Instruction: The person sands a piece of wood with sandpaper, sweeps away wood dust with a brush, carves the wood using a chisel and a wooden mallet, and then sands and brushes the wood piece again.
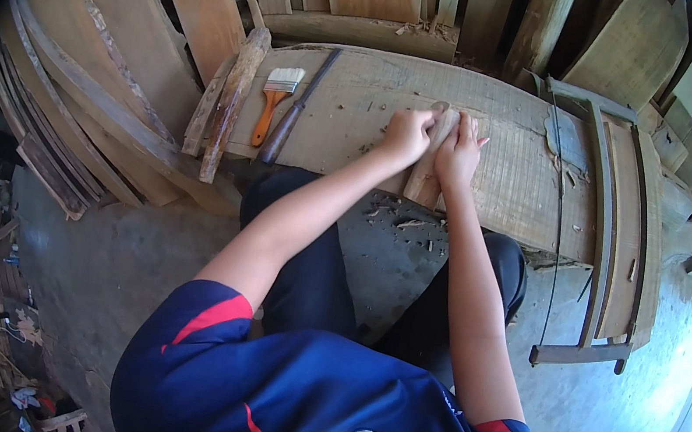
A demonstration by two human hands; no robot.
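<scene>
On a low plank bench point(501, 180) a short wooden piece point(424, 184) lies pointing away from me, its near end reaching the bench's front edge. My left hand point(409, 135) is closed at its left side, near the far end. My right hand point(459, 152) presses along its right side, fingers wrapped against the wood. A small rounded tip point(440, 106) shows just beyond my left fingers; its kind is hidden. To the left lie a paintbrush point(274, 100) with an orange handle and a long dark chisel-like tool point(297, 112).
A rough wooden stick point(237, 99) lies at the bench's left end. A wooden frame saw point(604, 235) leans across its right end. Boards point(89, 30) stand against the walls at left and back. Wood shavings point(407, 222) litter the concrete floor point(135, 266) between my legs.
</scene>
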